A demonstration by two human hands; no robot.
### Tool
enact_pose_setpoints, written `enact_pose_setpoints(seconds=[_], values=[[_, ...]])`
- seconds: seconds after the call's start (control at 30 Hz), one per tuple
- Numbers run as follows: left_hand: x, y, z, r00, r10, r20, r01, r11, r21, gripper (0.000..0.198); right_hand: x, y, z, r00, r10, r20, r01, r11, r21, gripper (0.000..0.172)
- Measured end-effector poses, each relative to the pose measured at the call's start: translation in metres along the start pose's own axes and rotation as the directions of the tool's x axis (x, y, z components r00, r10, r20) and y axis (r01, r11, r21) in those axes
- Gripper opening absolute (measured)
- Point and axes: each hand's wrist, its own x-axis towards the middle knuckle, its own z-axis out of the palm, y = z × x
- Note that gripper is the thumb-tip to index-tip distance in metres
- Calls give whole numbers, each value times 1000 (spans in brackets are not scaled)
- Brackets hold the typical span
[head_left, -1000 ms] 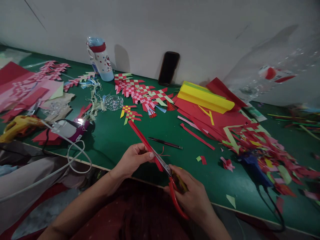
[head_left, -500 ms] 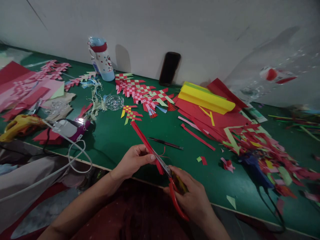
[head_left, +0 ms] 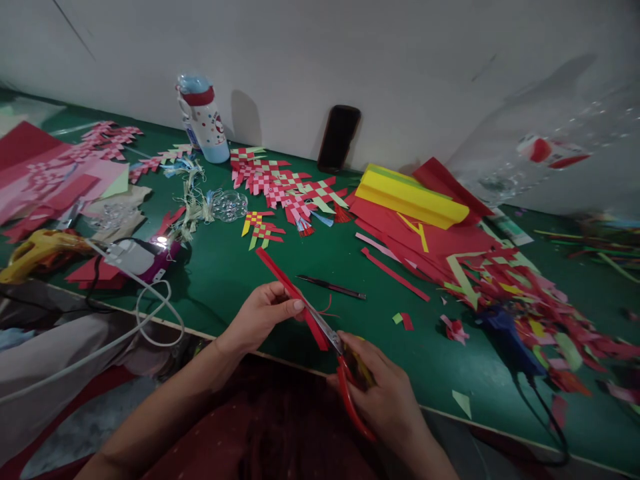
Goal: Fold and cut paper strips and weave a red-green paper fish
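Observation:
Between thumb and fingers, my left hand (head_left: 267, 310) pinches a long red paper strip (head_left: 274, 268), which slants from upper left to lower right over the table's front part. My right hand (head_left: 383, 383) grips red-handled scissors (head_left: 351, 402). Their blades lie along the strip, close to my left thumb; how far apart the blades are I cannot tell. Just beyond the strip, a dark slim pen-like tool (head_left: 331, 287) rests on the green table (head_left: 225, 287). Small woven paper fish (head_left: 264, 230) lie past the strip's far end.
Several woven paper fish (head_left: 285, 183) lie near a water bottle (head_left: 203, 120). A phone (head_left: 339, 137) leans on the wall. Yellow paper (head_left: 413, 193) tops red sheets, with paper scraps (head_left: 530, 287) to the right. At left are a yellow glue gun (head_left: 43, 250) and a white cable (head_left: 150, 313).
My left hand has shifted slightly left and toward me, and the red strip's far end has dropped a little with it. My right hand and the scissors have barely moved.

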Motion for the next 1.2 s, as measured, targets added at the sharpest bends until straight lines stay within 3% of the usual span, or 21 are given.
enact_pose_setpoints(seconds=[0.57, 1.2], values=[[0, -2, 1, 1000, -18, -8, 19, 1000, 5, 26, 0, 0, 2, 1000, 5, 16, -5, 1000, -8, 44], [-2, -5, 4, 995, -65, 73, 69, 996, -53, 24, -1, 0, 2, 1000, -18, -5, 18, 1000, -3, 48]])
